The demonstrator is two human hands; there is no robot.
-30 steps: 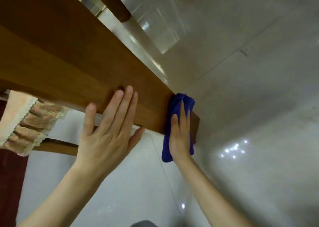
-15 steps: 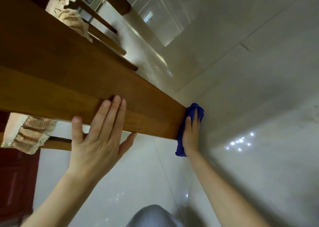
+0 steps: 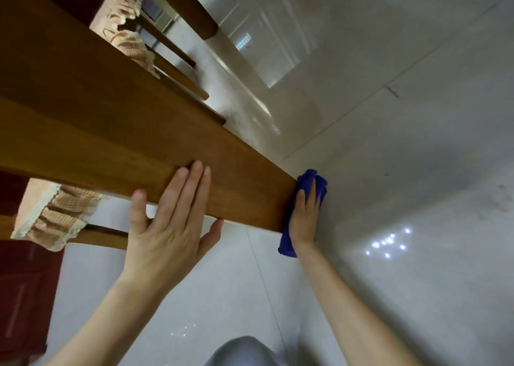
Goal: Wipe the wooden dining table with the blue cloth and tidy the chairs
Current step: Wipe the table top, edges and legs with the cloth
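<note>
The wooden worktop (image 3: pixel 83 120) runs as a broad brown band from the upper left down to the middle of the view, seen at a steep tilt. The left hand (image 3: pixel 167 226) lies flat against its side face, fingers straight and close together, the thumb spread out below the lower edge; it grips nothing. At the worktop's end, the right hand (image 3: pixel 303 218) presses the blue cloth (image 3: pixel 285 243) against the end face with straight fingers laid along the wood. The thumb is hidden, so I cannot tell whether it hooks the fabric. The cloth is bunched above the fingertips and hangs out below the wrist, sandwiched between palm and wood. Beyond the worktop's far edge a chair (image 3: pixel 178 79) shows its wooden rails and a checked, frilled cushion (image 3: pixel 128 40). A second frilled cushion (image 3: pixel 55 218) sits under the near edge at left, on another wooden rail (image 3: pixel 100 236). The floor (image 3: pixel 417 170) is glossy pale tile with bright light spots. A dark red panel (image 3: pixel 22 296) fills the lower left, and a grey-clad knee (image 3: pixel 244 351) shows at the bottom.
</note>
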